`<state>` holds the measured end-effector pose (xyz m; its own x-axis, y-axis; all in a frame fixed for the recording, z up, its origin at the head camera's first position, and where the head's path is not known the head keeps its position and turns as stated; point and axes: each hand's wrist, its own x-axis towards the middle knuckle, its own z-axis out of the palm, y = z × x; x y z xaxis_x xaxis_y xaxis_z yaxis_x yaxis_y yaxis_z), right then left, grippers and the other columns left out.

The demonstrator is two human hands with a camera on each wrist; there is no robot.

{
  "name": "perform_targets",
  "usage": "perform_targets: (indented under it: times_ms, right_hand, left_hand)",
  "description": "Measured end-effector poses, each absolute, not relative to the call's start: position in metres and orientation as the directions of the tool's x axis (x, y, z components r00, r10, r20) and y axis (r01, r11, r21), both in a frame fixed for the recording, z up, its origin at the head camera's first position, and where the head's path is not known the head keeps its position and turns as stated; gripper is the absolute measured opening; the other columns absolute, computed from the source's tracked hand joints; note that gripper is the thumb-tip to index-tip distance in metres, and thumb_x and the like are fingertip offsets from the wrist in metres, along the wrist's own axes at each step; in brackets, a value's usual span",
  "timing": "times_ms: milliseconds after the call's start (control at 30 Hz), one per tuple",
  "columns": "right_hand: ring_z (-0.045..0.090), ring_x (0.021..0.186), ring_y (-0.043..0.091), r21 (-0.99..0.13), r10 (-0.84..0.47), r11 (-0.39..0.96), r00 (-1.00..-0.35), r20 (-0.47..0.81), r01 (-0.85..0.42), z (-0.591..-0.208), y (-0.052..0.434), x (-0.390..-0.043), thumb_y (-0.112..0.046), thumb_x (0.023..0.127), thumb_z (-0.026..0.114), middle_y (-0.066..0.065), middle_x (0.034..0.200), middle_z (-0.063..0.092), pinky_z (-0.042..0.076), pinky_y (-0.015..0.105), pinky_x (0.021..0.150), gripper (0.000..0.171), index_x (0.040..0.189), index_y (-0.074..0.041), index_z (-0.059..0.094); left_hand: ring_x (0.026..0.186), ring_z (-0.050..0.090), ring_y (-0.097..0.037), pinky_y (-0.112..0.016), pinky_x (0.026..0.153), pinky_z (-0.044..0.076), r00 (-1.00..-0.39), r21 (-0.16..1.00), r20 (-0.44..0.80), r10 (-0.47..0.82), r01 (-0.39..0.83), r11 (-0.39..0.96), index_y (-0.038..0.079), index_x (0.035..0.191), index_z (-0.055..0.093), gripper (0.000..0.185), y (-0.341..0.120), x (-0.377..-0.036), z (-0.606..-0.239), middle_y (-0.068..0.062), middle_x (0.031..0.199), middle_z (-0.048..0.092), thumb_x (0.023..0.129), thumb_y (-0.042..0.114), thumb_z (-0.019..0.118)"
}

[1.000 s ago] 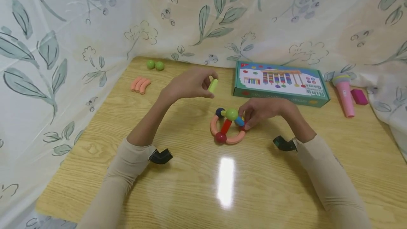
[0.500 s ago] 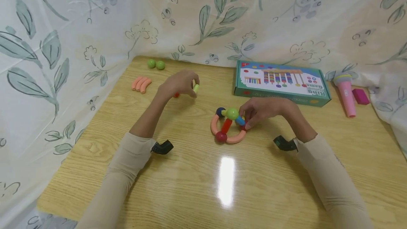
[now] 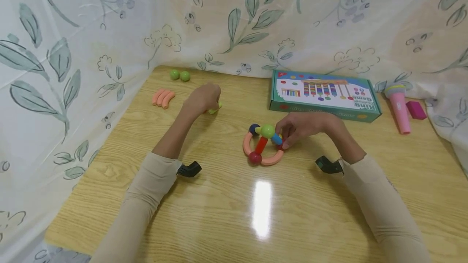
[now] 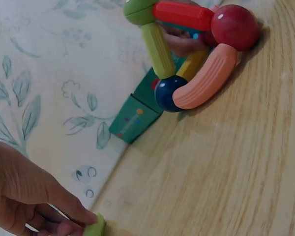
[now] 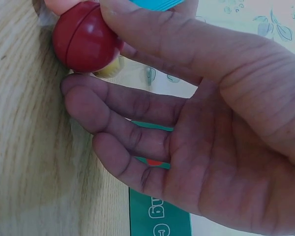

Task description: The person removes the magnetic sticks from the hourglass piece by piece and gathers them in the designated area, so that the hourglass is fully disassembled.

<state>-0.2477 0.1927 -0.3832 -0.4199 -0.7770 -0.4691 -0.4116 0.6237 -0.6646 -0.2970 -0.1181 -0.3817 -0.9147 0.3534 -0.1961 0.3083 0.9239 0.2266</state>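
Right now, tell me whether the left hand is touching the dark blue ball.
Apart: the head view shows tabletop between the left hand and dark blue ball.

Right grip (image 3: 303, 126) on multicoloured ball-and-stick frame (image 3: 261, 146)

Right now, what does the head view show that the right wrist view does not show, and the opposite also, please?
Only the head view shows the left hand with a lime-green stick, the pink toy microphone, the magenta block, two loose green balls and three loose curved salmon sticks.

Only the right wrist view shows the palm side of the right hand and the seam around the red ball it holds.

Both show that hand and ball, part of the blue stick, the Ring Challenge Game box, the wood-grain tabletop and the floral cloth.
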Motion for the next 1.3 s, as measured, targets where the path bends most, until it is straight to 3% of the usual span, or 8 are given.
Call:
perform_targets:
  times_ms: [100, 200, 300, 400, 500, 600, 733, 1300]
  right_hand:
    - [0.059, 0.087, 0.020, -0.659, -0.774, 0.627, -0.422, -0.472, -0.415, -0.3833, 0.1929, -0.2481, -0.027, 0.080, 0.071, 0.001, 0.094, 0.064, 0.048, 0.032, 0.079, 0.025, 0.101, -0.019, 0.059]
    - [0.060, 0.087, 0.020, -0.657, -0.774, 0.628, -0.420, -0.474, -0.417, -0.3836, 0.1930, -0.2480, -0.027, 0.080, 0.071, 0.000, 0.094, 0.065, 0.048, 0.032, 0.080, 0.026, 0.101, -0.020, 0.059]
    - [0.060, 0.088, 0.020, -0.659, -0.775, 0.628, -0.418, -0.474, -0.414, -0.3840, 0.1928, -0.2480, -0.027, 0.080, 0.071, 0.000, 0.095, 0.065, 0.048, 0.032, 0.080, 0.026, 0.102, -0.019, 0.059]
    - [0.060, 0.088, 0.019, -0.658, -0.776, 0.626, -0.418, -0.472, -0.418, -0.3839, 0.1927, -0.2480, -0.027, 0.080, 0.071, 0.001, 0.095, 0.065, 0.048, 0.032, 0.079, 0.026, 0.102, -0.019, 0.059]
    - [0.060, 0.087, 0.019, -0.656, -0.782, 0.620, -0.417, -0.464, -0.432, -0.3834, 0.1929, -0.2479, -0.027, 0.080, 0.071, 0.001, 0.095, 0.065, 0.049, 0.031, 0.079, 0.026, 0.102, -0.019, 0.059]
    - [0.060, 0.087, 0.020, -0.654, -0.786, 0.614, -0.416, -0.457, -0.443, -0.3822, 0.1929, -0.2474, -0.026, 0.080, 0.071, 0.002, 0.095, 0.065, 0.049, 0.031, 0.078, 0.026, 0.102, -0.017, 0.059]
    - [0.060, 0.087, 0.020, -0.657, -0.784, 0.617, -0.415, -0.462, -0.434, -0.3808, 0.1919, -0.2464, -0.026, 0.080, 0.070, 0.002, 0.094, 0.065, 0.049, 0.031, 0.078, 0.026, 0.102, -0.017, 0.059]
    - [0.060, 0.088, 0.015, -0.617, -0.813, 0.583, -0.396, -0.427, -0.529, -0.3757, 0.1913, -0.2423, -0.026, 0.084, 0.066, -0.003, 0.095, 0.064, 0.048, 0.030, 0.079, 0.027, 0.108, -0.021, 0.055]
  left_hand:
    - [0.049, 0.044, -0.013, -0.026, 0.044, 0.035, -0.923, 0.196, -0.184, 0.337, 0.302, 0.933, 0.008, 0.062, 0.050, 0.027, -0.1172, -0.2971, -0.3831, -0.002, 0.060, 0.045, 0.079, 0.016, 0.069]
    - [0.074, 0.052, -0.024, -0.038, 0.061, 0.046, -0.938, 0.164, -0.162, 0.308, 0.282, 0.945, 0.007, 0.079, 0.056, 0.029, -0.1164, -0.2968, -0.3845, -0.008, 0.082, 0.051, 0.076, 0.030, 0.074]
    - [0.103, 0.045, -0.037, -0.058, 0.077, 0.043, -0.951, 0.147, -0.158, 0.267, 0.245, 0.958, 0.008, 0.093, 0.056, 0.038, -0.1166, -0.2963, -0.3849, -0.016, 0.109, 0.047, 0.075, 0.036, 0.074]
    - [0.121, 0.031, -0.051, -0.067, 0.080, 0.038, -0.954, 0.157, -0.173, 0.245, 0.219, 0.963, 0.007, 0.095, 0.057, 0.035, -0.1178, -0.2961, -0.3847, -0.024, 0.131, 0.034, 0.078, 0.034, 0.071]
    - [0.117, 0.037, -0.045, -0.053, 0.077, 0.046, -0.948, 0.183, -0.186, 0.259, 0.226, 0.957, 0.005, 0.089, 0.056, 0.027, -0.1190, -0.2968, -0.3853, -0.024, 0.127, 0.039, 0.081, 0.027, 0.070]
    - [0.098, 0.047, -0.030, -0.038, 0.070, 0.046, -0.938, 0.193, -0.175, 0.298, 0.264, 0.945, 0.003, 0.086, 0.055, 0.022, -0.1200, -0.2984, -0.3874, -0.017, 0.105, 0.049, 0.081, 0.019, 0.070]
    - [0.084, 0.044, -0.023, -0.035, 0.070, 0.043, -0.931, 0.178, -0.153, 0.331, 0.303, 0.936, 0.003, 0.083, 0.054, 0.021, -0.1210, -0.3002, -0.3901, -0.010, 0.087, 0.050, 0.080, 0.015, 0.071]
    - [0.087, 0.047, -0.025, -0.037, 0.069, 0.044, -0.934, 0.235, -0.188, 0.303, 0.256, 0.937, 0.004, 0.093, 0.054, 0.025, -0.1230, -0.3012, -0.3903, -0.011, 0.098, 0.048, 0.081, 0.019, 0.070]
